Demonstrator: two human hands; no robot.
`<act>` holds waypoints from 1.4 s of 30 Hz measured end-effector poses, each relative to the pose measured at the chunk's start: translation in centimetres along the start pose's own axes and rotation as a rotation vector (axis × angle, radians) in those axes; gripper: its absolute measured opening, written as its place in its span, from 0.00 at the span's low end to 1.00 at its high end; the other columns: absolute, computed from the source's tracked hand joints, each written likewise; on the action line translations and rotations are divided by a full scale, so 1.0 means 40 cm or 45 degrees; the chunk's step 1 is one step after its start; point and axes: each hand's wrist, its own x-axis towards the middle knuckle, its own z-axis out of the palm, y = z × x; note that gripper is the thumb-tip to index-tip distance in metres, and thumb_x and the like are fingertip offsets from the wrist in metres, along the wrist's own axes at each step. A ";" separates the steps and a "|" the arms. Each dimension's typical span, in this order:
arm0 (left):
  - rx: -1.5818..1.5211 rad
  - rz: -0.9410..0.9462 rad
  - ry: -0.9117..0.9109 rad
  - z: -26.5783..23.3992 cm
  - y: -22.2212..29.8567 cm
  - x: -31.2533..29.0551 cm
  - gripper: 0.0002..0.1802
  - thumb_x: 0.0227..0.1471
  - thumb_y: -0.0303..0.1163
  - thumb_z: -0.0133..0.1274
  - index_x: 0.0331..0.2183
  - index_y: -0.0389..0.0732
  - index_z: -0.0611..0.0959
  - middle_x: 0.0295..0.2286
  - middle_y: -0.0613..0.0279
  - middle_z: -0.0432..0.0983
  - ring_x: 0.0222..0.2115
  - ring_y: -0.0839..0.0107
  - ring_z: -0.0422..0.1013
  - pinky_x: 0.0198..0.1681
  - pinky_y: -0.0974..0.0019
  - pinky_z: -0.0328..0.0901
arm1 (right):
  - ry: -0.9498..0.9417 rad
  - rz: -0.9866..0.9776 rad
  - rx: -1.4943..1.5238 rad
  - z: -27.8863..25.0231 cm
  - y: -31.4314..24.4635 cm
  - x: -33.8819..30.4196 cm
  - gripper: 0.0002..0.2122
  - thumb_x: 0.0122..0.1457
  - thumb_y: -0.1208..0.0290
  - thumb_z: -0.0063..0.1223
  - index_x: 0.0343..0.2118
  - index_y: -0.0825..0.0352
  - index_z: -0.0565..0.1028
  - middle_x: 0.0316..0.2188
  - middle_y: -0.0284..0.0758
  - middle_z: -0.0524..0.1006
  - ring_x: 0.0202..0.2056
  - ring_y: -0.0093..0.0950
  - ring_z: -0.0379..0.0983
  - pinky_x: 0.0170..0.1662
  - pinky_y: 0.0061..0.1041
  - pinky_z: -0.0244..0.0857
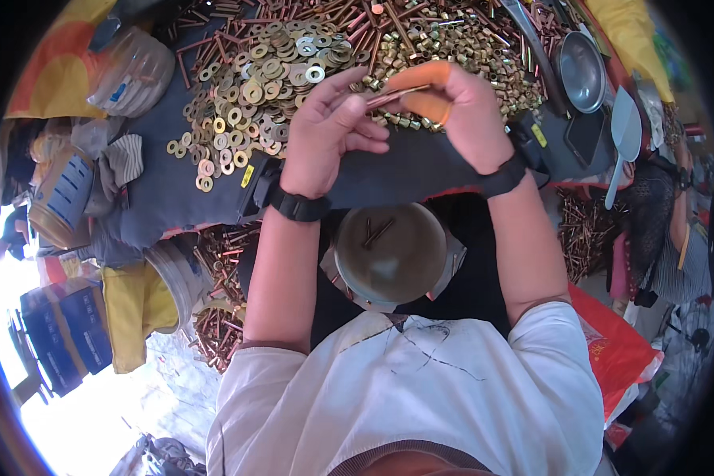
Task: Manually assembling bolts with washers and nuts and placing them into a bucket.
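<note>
Coppery rods point(385, 98) between 2 hands point(325, 131), long axes crosswise, tips rightward

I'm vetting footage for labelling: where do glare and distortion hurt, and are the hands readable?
Head view: glare whites out the left side near the blue carton; head view: shapes lean and stretch toward the blackened rim; head view: left hand and right hand are readable, clear of that glare, the copper-coloured bolts between them slightly soft.

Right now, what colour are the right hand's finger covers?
Orange; the finger covers show in the head view.
</note>
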 end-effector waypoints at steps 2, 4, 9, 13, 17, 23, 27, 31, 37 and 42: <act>0.103 0.020 -0.059 0.002 -0.005 -0.002 0.16 0.55 0.35 0.49 0.40 0.33 0.76 0.24 0.64 0.73 0.13 0.83 0.61 0.16 0.80 0.61 | 0.027 0.068 0.109 0.032 0.005 -0.006 0.10 0.53 0.81 0.52 0.39 0.70 0.74 0.30 0.32 0.76 0.34 0.19 0.73 0.39 0.16 0.67; 0.058 -0.047 -0.032 -0.029 -0.008 0.007 0.15 0.54 0.36 0.49 0.38 0.33 0.76 0.21 0.67 0.69 0.12 0.84 0.58 0.14 0.80 0.57 | 0.004 0.130 0.072 0.021 0.009 -0.009 0.10 0.52 0.78 0.54 0.38 0.69 0.74 0.28 0.32 0.76 0.32 0.21 0.74 0.37 0.18 0.67; -0.168 -0.069 0.140 -0.058 0.004 0.019 0.10 0.51 0.34 0.54 0.27 0.36 0.78 0.13 0.74 0.60 0.09 0.86 0.52 0.10 0.80 0.49 | -0.140 -0.239 -1.115 0.035 0.052 -0.014 0.12 0.47 0.74 0.58 0.37 0.62 0.76 0.25 0.32 0.75 0.25 0.25 0.73 0.29 0.21 0.66; -0.160 -0.082 0.070 -0.060 0.011 0.007 0.11 0.50 0.35 0.55 0.27 0.36 0.78 0.13 0.75 0.61 0.10 0.86 0.52 0.10 0.80 0.50 | -0.208 -0.267 -1.489 0.050 0.056 -0.010 0.07 0.47 0.73 0.58 0.31 0.62 0.75 0.26 0.33 0.76 0.25 0.25 0.74 0.27 0.21 0.66; -0.072 -0.099 0.087 -0.059 0.008 0.007 0.10 0.49 0.34 0.56 0.27 0.36 0.79 0.14 0.74 0.63 0.10 0.86 0.55 0.11 0.81 0.54 | 0.184 0.209 0.038 0.020 0.010 0.006 0.06 0.54 0.76 0.50 0.34 0.69 0.74 0.24 0.33 0.75 0.26 0.19 0.73 0.28 0.15 0.66; -0.034 -0.117 0.008 -0.039 -0.009 0.008 0.07 0.48 0.32 0.57 0.28 0.38 0.79 0.17 0.71 0.68 0.15 0.85 0.64 0.15 0.81 0.62 | 0.254 -0.030 0.065 0.015 -0.011 0.005 0.08 0.50 0.81 0.55 0.35 0.71 0.74 0.28 0.32 0.76 0.30 0.19 0.73 0.34 0.16 0.67; -0.027 -0.135 -0.030 -0.035 -0.010 0.005 0.07 0.48 0.31 0.57 0.28 0.38 0.79 0.18 0.71 0.69 0.16 0.84 0.65 0.16 0.81 0.63 | 0.143 -0.102 -0.113 0.022 -0.026 -0.007 0.09 0.48 0.82 0.58 0.34 0.71 0.74 0.30 0.33 0.77 0.31 0.18 0.73 0.35 0.16 0.68; 0.036 -0.133 -0.026 -0.029 -0.009 -0.001 0.07 0.47 0.31 0.57 0.27 0.38 0.79 0.18 0.71 0.69 0.17 0.84 0.65 0.16 0.81 0.62 | 0.087 0.237 -0.320 0.009 -0.061 -0.002 0.08 0.48 0.79 0.59 0.32 0.70 0.75 0.27 0.32 0.77 0.28 0.17 0.72 0.32 0.16 0.67; 0.037 -0.101 -0.002 -0.021 -0.004 -0.001 0.06 0.47 0.30 0.57 0.27 0.37 0.79 0.18 0.71 0.69 0.16 0.84 0.65 0.16 0.80 0.62 | 0.139 0.017 -0.554 -0.005 -0.025 -0.005 0.08 0.50 0.71 0.59 0.31 0.69 0.76 0.20 0.28 0.75 0.21 0.16 0.69 0.26 0.14 0.63; 0.007 -0.100 0.028 -0.021 -0.002 -0.001 0.06 0.47 0.29 0.57 0.27 0.37 0.79 0.19 0.70 0.69 0.17 0.84 0.64 0.17 0.80 0.63 | 0.072 0.277 -0.059 -0.026 -0.015 0.003 0.07 0.49 0.72 0.60 0.31 0.68 0.76 0.22 0.28 0.76 0.24 0.13 0.69 0.25 0.13 0.61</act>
